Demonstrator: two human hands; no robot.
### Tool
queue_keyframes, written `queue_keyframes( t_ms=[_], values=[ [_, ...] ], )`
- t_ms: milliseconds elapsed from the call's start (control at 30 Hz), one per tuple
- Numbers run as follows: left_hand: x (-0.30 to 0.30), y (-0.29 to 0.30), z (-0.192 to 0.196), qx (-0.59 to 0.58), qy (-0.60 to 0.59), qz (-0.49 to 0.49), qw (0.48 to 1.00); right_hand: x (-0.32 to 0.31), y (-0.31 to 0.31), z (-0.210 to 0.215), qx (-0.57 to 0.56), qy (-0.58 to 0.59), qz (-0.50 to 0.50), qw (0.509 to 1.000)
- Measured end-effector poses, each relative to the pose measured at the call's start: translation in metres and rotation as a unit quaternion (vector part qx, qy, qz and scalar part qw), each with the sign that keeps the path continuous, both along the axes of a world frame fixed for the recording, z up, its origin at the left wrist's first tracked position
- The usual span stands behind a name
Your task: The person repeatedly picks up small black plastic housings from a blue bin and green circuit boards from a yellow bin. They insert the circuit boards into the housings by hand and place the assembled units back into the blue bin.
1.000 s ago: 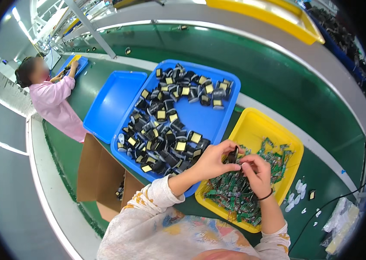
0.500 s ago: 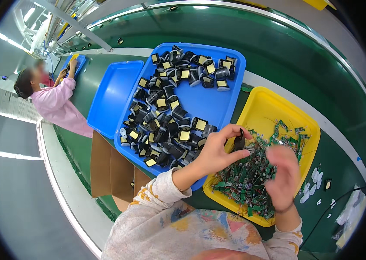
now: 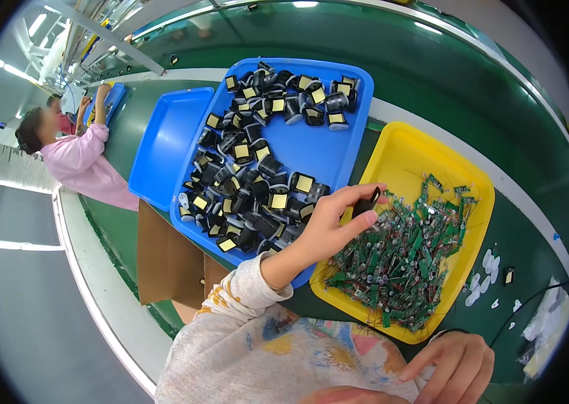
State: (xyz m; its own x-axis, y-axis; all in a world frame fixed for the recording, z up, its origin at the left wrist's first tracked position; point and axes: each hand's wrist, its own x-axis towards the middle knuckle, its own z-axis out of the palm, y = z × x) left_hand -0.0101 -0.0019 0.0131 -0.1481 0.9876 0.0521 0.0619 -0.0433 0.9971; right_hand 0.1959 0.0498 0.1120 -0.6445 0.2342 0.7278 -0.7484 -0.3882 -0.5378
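"What's on your desk [image 3: 533,244]?"

"A blue tray [image 3: 308,151] of black parts [image 3: 277,200], then a yellow tray [image 3: 405,158] heaped with circuit boards [image 3: 399,259]."

"Your hands?"

"Your right hand [image 3: 456,367], nearer you, has loosely bent fingers, grip unclear; your left hand [image 3: 331,225] pinches a black piece [image 3: 363,206] by the yellow tray's left edge."

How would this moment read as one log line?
left hand: holds black part over yellow tray; right hand: by shirt; yellow tray: green circuit boards; larger blue tray: black parts

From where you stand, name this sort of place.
Probably an electronics assembly workshop: a yellow tray heaped with circuit boards, a big blue tray of black parts, and another worker in pink beyond.
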Motion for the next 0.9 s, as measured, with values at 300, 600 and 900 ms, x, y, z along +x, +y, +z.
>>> queue_keyframes(
  t_ms=[300, 600, 900],
  values=[
    [0.005, 0.0, 0.002, -0.017, -0.024, 0.016, 0.999, 0.003, -0.017, -0.005, -0.063, -0.027, -0.043, 0.997],
    [0.006, 0.0, 0.004, 0.017, 0.049, 0.026, 0.998, -0.002, 0.015, -0.017, 0.288, -0.216, -0.25, 0.899],
    [0.01, -0.003, 0.004, 0.024, 0.178, 0.018, 0.984, -0.052, 0.019, -0.081, 0.27, -0.456, -0.436, 0.727]
  ],
)
